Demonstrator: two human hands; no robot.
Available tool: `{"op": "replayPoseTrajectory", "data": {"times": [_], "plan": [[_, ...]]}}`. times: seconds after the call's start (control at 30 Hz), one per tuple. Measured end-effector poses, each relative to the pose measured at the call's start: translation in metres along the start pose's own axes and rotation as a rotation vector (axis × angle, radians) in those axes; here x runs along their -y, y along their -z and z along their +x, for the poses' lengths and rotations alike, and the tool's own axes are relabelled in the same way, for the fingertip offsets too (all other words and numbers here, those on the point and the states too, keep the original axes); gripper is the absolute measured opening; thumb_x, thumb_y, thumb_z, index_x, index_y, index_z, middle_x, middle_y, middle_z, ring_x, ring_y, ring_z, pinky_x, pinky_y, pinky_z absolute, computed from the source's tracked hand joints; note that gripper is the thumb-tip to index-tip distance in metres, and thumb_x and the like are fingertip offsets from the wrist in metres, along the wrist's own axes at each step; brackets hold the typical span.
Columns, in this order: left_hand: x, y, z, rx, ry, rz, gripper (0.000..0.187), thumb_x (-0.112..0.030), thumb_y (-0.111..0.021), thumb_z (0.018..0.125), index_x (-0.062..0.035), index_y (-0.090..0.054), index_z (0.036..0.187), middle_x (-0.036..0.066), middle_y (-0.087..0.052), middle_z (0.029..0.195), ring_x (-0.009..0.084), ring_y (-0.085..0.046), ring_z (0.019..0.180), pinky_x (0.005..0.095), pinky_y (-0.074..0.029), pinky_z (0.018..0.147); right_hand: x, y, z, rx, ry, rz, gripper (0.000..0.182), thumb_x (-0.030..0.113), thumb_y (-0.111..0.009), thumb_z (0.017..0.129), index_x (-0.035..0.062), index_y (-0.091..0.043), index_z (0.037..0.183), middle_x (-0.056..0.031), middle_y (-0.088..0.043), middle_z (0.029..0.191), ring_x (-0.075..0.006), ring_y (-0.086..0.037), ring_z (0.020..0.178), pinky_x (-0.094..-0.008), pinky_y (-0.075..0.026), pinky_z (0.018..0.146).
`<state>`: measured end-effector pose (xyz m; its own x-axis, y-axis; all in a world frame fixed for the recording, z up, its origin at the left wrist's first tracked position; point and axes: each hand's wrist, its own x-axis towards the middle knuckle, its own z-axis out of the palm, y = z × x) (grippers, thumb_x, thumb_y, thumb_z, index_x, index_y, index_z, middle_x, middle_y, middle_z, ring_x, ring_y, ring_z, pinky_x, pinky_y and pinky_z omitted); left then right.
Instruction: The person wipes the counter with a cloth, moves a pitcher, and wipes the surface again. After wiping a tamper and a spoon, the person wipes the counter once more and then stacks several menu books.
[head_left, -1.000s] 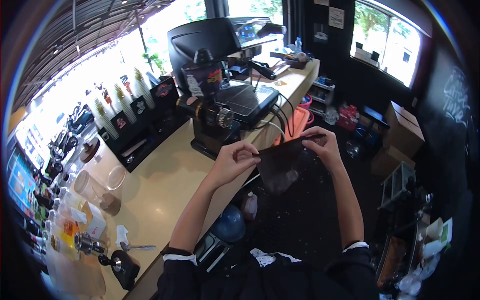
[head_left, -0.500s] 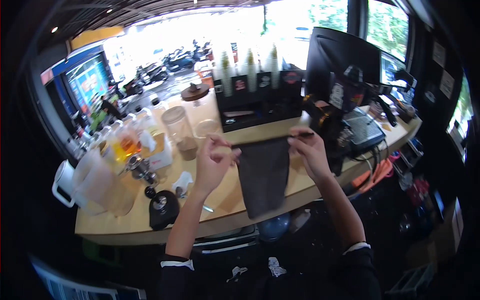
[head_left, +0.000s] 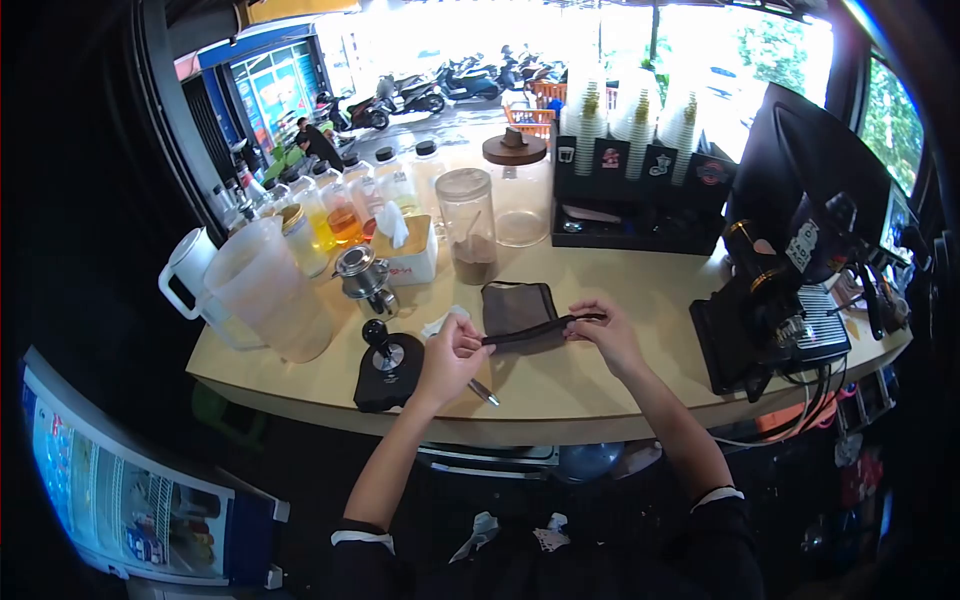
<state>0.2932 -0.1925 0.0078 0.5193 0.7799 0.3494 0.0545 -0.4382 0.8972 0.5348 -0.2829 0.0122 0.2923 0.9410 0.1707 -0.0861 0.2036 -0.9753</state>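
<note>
A dark brown cloth [head_left: 518, 308] with black edges, thin and perhaps mesh, is stretched between my hands. Its far part rests on the wooden counter [head_left: 620, 385], and its near edge is raised. My left hand [head_left: 453, 360] pinches the left end of that edge. At the right end, my right hand [head_left: 608, 337] is closed on the same edge between thumb and fingers. Just below my left hand lies a pen-like metal tool [head_left: 484, 391]. A crumpled white tissue [head_left: 446, 318] sits behind the left hand, partly hidden by it.
Left of my hands stand a coffee tamper [head_left: 378, 345] on a black base, a metal drip filter [head_left: 362, 272], and a large plastic pitcher [head_left: 268, 290]. Behind the cloth are a jar of brown powder [head_left: 470, 225] and a cup rack [head_left: 640, 215]. An espresso machine [head_left: 765, 320] is at right.
The cloth hung down in front of the counter; now its far part lies on the counter top. Both hands have lowered with its edge still in them. My view has shifted left.
</note>
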Motion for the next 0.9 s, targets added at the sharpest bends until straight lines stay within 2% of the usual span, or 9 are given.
{"op": "replayPoseTrajectory", "data": {"times": [0.1, 0.17, 0.27, 0.37, 0.57, 0.63, 0.67, 0.8, 0.9], "plan": [[0.018, -0.001, 0.014, -0.008, 0.036, 0.022, 0.030, 0.000, -0.064, 0.075, -0.0028, -0.042, 0.096, 0.009, -0.057, 0.086, 0.0130, -0.060, 0.083, 0.0262, -0.049, 0.071, -0.019, -0.009, 0.033, -0.012, -0.056, 0.041, 0.029, 0.000, -0.061, 0.075, -0.0028, -0.052, 0.103, -0.0152, -0.058, 0.099, -0.0193, -0.062, 0.083, -0.0275, -0.051, 0.075], [0.004, 0.002, 0.026, -0.122, -0.145, 0.171, 0.040, -0.003, -0.065, 0.075, -0.0027, -0.043, 0.109, 0.012, -0.056, 0.097, 0.0189, -0.060, 0.087, 0.0279, -0.049, 0.073, -0.027, -0.023, 0.059, -0.003, -0.013, 0.109, 0.031, 0.002, -0.061, 0.074, -0.0042, -0.052, 0.103, -0.0182, -0.057, 0.106, -0.0206, -0.062, 0.085, -0.0282, -0.051, 0.074], [-0.028, 0.021, 0.001, -0.158, -0.272, 0.300, 0.050, -0.005, -0.066, 0.074, -0.0031, -0.041, 0.118, 0.013, -0.050, 0.114, 0.0220, -0.059, 0.093, 0.0302, -0.048, 0.078, -0.039, -0.048, 0.079, -0.079, 0.307, -0.791, 0.057, 0.014, -0.067, 0.073, -0.0001, -0.043, 0.123, -0.0214, -0.039, 0.130, -0.0308, -0.050, 0.110, -0.0362, -0.043, 0.090], [-0.025, 0.053, -0.041, -0.290, -0.292, 0.245, 0.036, -0.008, -0.064, 0.076, -0.0022, -0.049, 0.108, 0.010, -0.053, 0.105, 0.0186, -0.058, 0.087, 0.0284, -0.046, 0.069, -0.034, -0.100, 0.067, 0.173, 0.568, -0.831, 0.057, 0.015, -0.066, 0.074, 0.0017, -0.042, 0.124, -0.0213, -0.039, 0.129, -0.0333, -0.044, 0.116, -0.0376, -0.036, 0.097], [0.038, 0.137, -0.095, -0.626, 0.114, 0.395, 0.017, -0.014, -0.057, 0.084, 0.0007, -0.056, 0.093, 0.012, -0.056, 0.084, 0.0189, -0.058, 0.072, 0.0301, -0.046, 0.061, -0.042, -0.213, 0.058, 0.565, 0.567, -0.650, 0.065, 0.021, -0.064, 0.077, 0.0040, -0.033, 0.131, -0.0202, -0.043, 0.125, -0.0340, -0.042, 0.117, -0.0381, -0.033, 0.098], [0.045, 0.148, -0.105, -0.502, 0.105, 0.685, 0.021, -0.018, -0.055, 0.086, 0.0027, -0.058, 0.086, 0.015, -0.057, 0.084, 0.0242, -0.059, 0.067, 0.0336, -0.046, 0.059, -0.054, -0.237, 0.065, 0.587, 0.439, -0.619, 0.068, 0.023, -0.062, 0.078, 0.0048, -0.028, 0.134, -0.0212, -0.044, 0.125, -0.0347, -0.043, 0.114, -0.0381, -0.034, 0.097], [0.043, 0.146, -0.106, -0.470, 0.244, 0.574, 0.026, -0.023, -0.056, 0.085, 0.0032, -0.061, 0.087, 0.017, -0.061, 0.081, 0.0284, -0.061, 0.066, 0.0365, -0.047, 0.060, -0.058, -0.244, 0.063, 0.535, 0.406, -0.605, 0.062, 0.021, -0.064, 0.076, 0.0054, -0.037, 0.129, -0.0204, -0.048, 0.120, -0.0332, -0.046, 0.111, -0.0372, -0.036, 0.096], [0.056, 0.153, -0.093, -0.317, 0.487, 0.692, 0.035, -0.031, -0.059, 0.081, 0.0003, -0.064, 0.096, 0.015, -0.066, 0.077, 0.0264, -0.065, 0.072, 0.0360, -0.049, 0.067, -0.065, -0.250, 0.065, 0.497, 0.430, -0.634, 0.053, 0.016, -0.067, 0.074, 0.0058, -0.046, 0.121, -0.0187, -0.053, 0.112, -0.0310, -0.052, 0.102, -0.0365, -0.041, 0.089], [0.068, 0.160, -0.087, -0.376, 0.441, 0.556, 0.035, -0.030, -0.061, 0.080, 0.0014, -0.064, 0.096, 0.015, -0.066, 0.077, 0.0250, -0.065, 0.071, 0.0333, -0.049, 0.067, -0.058, -0.242, 0.058, 0.419, 0.443, -0.475, 0.043, 0.006, -0.067, 0.069, 0.0039, -0.051, 0.109, -0.0171, -0.054, 0.099, -0.0328, -0.053, 0.096, -0.0373, -0.042, 0.085]]}}
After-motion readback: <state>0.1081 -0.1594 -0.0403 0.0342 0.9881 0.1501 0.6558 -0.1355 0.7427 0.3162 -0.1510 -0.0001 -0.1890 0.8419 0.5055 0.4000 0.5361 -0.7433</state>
